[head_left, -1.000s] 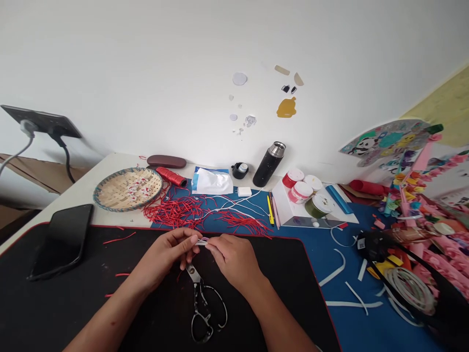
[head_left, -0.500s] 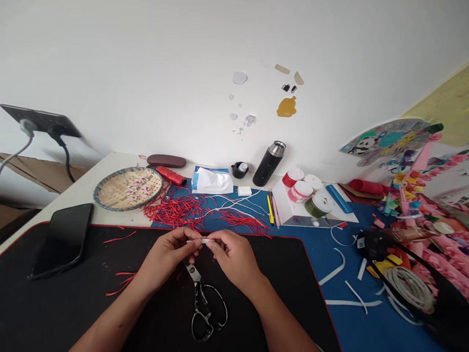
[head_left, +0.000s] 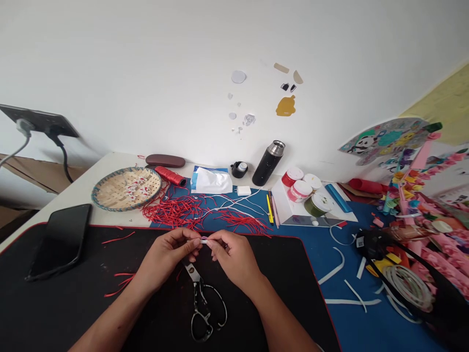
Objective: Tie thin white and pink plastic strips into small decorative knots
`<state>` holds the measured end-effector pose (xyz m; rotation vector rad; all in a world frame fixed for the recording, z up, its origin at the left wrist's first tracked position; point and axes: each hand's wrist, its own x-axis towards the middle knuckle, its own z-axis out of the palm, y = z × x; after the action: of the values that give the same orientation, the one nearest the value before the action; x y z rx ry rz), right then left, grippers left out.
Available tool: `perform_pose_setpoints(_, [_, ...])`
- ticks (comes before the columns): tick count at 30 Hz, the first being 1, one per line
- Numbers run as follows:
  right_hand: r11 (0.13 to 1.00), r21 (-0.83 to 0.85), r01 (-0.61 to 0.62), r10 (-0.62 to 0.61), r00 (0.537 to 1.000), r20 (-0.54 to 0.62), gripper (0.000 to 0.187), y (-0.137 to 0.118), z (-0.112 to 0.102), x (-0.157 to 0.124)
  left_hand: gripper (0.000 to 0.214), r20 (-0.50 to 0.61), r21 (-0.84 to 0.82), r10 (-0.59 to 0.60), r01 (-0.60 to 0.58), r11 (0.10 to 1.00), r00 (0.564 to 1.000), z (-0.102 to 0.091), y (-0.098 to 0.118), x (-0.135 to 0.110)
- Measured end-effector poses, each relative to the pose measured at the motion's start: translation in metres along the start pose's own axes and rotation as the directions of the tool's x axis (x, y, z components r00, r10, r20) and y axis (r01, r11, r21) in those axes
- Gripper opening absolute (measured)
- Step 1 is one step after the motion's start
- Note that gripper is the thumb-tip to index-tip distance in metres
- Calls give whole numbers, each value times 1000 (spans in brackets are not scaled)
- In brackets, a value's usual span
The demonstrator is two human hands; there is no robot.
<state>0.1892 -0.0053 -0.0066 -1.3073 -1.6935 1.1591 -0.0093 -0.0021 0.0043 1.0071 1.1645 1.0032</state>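
Note:
A small white strip (head_left: 204, 240) is stretched between my two hands over the far edge of the black mat (head_left: 157, 318). My left hand (head_left: 176, 248) pinches its left end between thumb and fingertips. At the other end, my right hand (head_left: 227, 252) holds it in the same kind of pinch. Most of the strip is hidden by my fingers, so its full shape does not show. Just below my hands lies a pair of scissors (head_left: 200, 300), handles toward me, the blade tips hidden under my left hand.
Behind my hands are cut red cords (head_left: 176, 210), a red thread spool (head_left: 170, 176) and a woven basket (head_left: 98, 188) with small pieces. A phone (head_left: 60, 239) lies left. A black flask (head_left: 268, 164), jars (head_left: 318, 203) and white strips (head_left: 351, 302) are to the right.
My hands stay nearly in place, both still pinching the white strip. The piece showing between the fingertips looks shorter and slightly bowed. The whole view has shifted very slightly.

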Motion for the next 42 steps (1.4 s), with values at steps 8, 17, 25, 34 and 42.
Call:
perform_pose_setpoints(8, [994,98,-53,48,997,53,19,2,1,2,38,-58,61,37,-33,998,998,3,-7,-3])
perform_pose_setpoints(17, [963,249,-105,85,992,89,21,-1,3,2,33,13,-42,-19,20,999,1000,0,-7,-2])
perform_pose_setpoints(25, [966,225,-129,108,989,104,22,-7,0,2,34,26,-139,-83,86,987,996,1,-11,1])
perform_pose_setpoints(34, [981,170,-91,82,995,61,21,-1,2,3,33,37,-75,-78,81,994,996,0,-8,0])
perform_pose_setpoints(42, [963,232,-139,117,988,106,20,2,5,2,36,8,-89,-91,91,992,996,1,-10,0])
